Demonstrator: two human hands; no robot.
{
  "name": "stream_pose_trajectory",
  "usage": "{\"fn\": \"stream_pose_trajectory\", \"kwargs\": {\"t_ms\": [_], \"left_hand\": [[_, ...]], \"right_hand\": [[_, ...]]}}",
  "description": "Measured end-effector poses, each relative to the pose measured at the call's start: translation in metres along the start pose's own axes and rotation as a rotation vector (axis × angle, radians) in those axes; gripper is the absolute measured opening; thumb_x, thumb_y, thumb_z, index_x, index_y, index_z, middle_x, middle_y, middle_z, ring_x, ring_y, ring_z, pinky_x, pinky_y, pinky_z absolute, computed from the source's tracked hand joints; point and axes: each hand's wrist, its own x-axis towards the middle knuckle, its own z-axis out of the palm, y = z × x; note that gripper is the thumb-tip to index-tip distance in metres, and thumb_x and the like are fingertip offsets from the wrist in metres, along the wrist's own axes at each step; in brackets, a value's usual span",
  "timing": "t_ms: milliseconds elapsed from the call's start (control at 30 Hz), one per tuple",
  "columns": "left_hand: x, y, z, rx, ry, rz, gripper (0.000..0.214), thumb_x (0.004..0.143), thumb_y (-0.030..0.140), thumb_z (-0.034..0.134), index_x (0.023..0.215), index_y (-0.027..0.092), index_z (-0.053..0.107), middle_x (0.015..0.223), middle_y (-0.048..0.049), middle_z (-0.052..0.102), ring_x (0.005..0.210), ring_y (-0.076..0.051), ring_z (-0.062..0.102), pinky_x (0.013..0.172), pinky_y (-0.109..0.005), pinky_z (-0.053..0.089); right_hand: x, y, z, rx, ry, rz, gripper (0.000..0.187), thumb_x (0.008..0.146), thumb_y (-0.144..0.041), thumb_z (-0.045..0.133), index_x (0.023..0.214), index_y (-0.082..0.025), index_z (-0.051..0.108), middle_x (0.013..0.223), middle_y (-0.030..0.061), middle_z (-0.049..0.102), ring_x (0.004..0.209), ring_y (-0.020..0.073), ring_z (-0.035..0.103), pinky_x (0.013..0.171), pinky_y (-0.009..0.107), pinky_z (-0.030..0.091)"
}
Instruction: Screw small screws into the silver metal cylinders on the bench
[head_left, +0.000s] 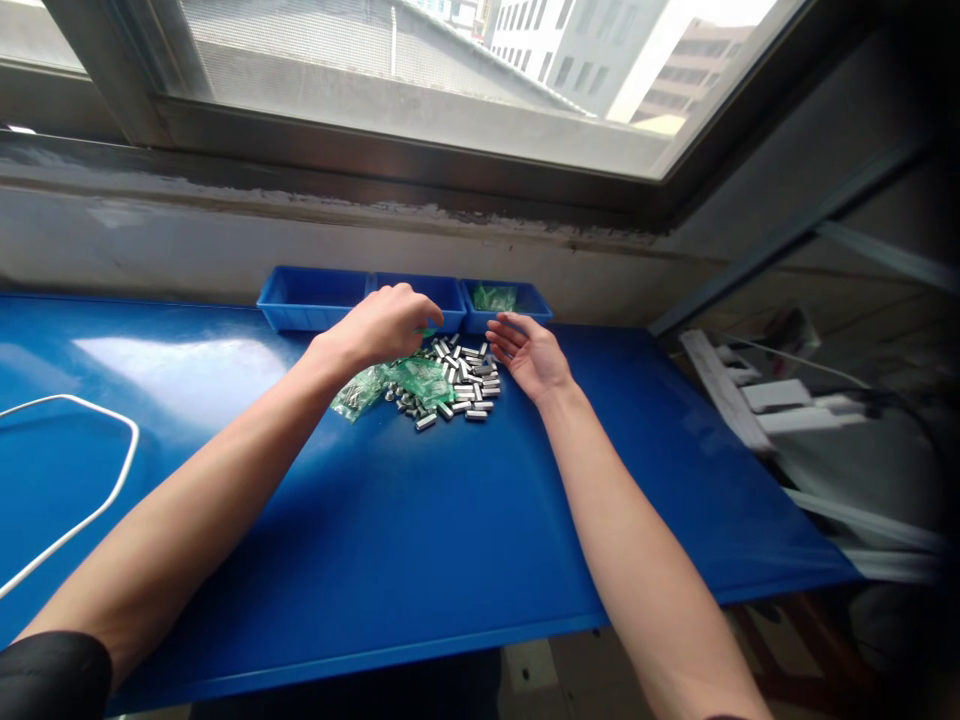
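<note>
A pile of several small silver metal cylinders point(465, 380) lies on the blue table point(390, 520), partly on crumpled green plastic bags point(397, 382). My left hand point(382, 325) hovers palm down over the pile's far left side, fingers curled together at a bit of green; what they pinch is hidden. My right hand point(529, 350) rests at the pile's right edge, palm up and fingers spread, holding nothing.
Three blue trays stand against the wall: left point(300, 300), middle point(442, 292), and right point(525, 300) with a green bag point(493, 296) inside. A white cable point(90, 510) loops at the left. White power strips and cables point(765, 400) lie beyond the table's right edge.
</note>
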Motion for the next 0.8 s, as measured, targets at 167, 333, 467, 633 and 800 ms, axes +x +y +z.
{"fn": "stream_pose_trajectory", "kwargs": {"t_ms": [167,333,467,633,800], "left_hand": [[0.001,0.002,-0.005,-0.147,0.184,0.039,0.034,0.081,0.014,0.064,0.112,0.018,0.080,0.099,-0.0105,0.080,0.093,-0.026,0.076,0.086,-0.035,0.057],[0.003,0.008,-0.004,-0.539,0.253,0.071,0.032,0.077,0.019,0.072,0.107,0.013,0.079,0.086,-0.0092,0.079,0.082,-0.021,0.075,0.077,-0.030,0.059],[0.003,0.011,-0.002,-0.798,0.162,0.038,0.038,0.074,0.027,0.078,0.108,0.011,0.077,0.084,-0.0094,0.078,0.078,-0.020,0.074,0.067,-0.026,0.056],[0.003,0.008,0.000,-0.947,0.081,-0.005,0.042,0.074,0.035,0.081,0.108,0.011,0.075,0.085,-0.0093,0.078,0.075,-0.019,0.072,0.065,-0.025,0.055],[0.004,0.005,0.004,-0.946,0.084,-0.032,0.043,0.073,0.036,0.082,0.108,0.011,0.075,0.085,-0.0098,0.078,0.076,-0.019,0.072,0.066,-0.026,0.056]], "right_hand": [[0.001,0.002,-0.002,-0.053,-0.058,-0.034,0.010,0.085,-0.026,0.068,0.084,-0.020,0.075,0.084,0.0020,0.080,0.073,0.0117,0.072,0.063,0.020,0.056],[-0.002,0.004,0.002,-0.167,-0.164,-0.117,0.018,0.075,-0.031,0.079,0.089,-0.020,0.077,0.085,0.0023,0.078,0.065,0.0104,0.067,0.054,0.019,0.050],[-0.006,0.004,0.006,-0.182,-0.308,-0.157,0.029,0.071,-0.041,0.085,0.090,-0.020,0.077,0.075,-0.0018,0.071,0.047,0.0058,0.050,0.041,0.020,0.035],[-0.011,0.000,0.005,-0.187,-0.406,-0.158,0.034,0.073,-0.050,0.085,0.078,-0.018,0.073,0.063,-0.0017,0.063,0.045,0.0074,0.048,0.039,0.022,0.033],[-0.017,-0.003,0.003,-0.246,-0.468,-0.180,0.029,0.069,-0.041,0.090,0.079,-0.018,0.075,0.060,-0.0026,0.064,0.050,0.0079,0.053,0.048,0.021,0.043]]}}
